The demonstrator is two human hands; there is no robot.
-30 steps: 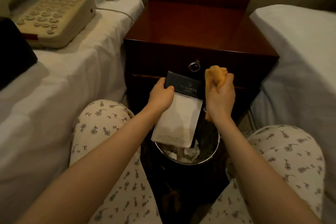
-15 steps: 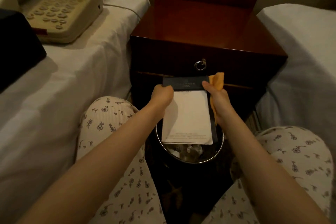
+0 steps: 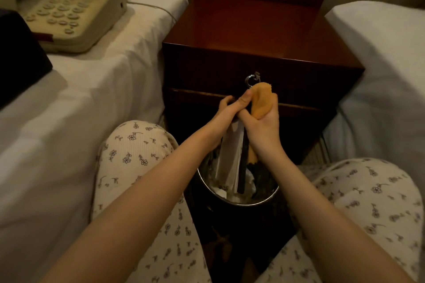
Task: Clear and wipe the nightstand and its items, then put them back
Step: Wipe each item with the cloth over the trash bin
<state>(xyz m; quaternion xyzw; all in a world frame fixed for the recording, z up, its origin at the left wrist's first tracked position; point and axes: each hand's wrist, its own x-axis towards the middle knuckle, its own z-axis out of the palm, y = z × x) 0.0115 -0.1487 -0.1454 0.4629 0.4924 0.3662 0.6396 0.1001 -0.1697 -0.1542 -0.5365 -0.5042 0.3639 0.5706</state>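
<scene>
Nightstand (image 3: 253,30): dark red wood, top bare and glossy, one drawer with a metal ring pull (image 3: 251,80), set between two white-sheeted beds. Notepad (image 3: 230,156): white pages on a dark backing, held up edge-on in front of the drawer, hanging downward with its lower end over the mouth of the bin. Left hand (image 3: 226,110): fingers and thumb curled tight on the top end of the notepad. Right hand (image 3: 262,119): fingers clenched round a bunched orange cloth (image 3: 262,99), which is pressed against the dark side of the notepad; one end of the cloth sticks up above the fist, the other hangs below it. Bin (image 3: 264,197): round, metal-rimmed, on the floor between the person's knees, holding crumpled paper. Left bed (image 3: 92,89): carries a beige push-button telephone (image 3: 69,11) with its cord, a dark object (image 3: 18,53) at the frame edge, and small items near the wall, too dim to identify.
</scene>
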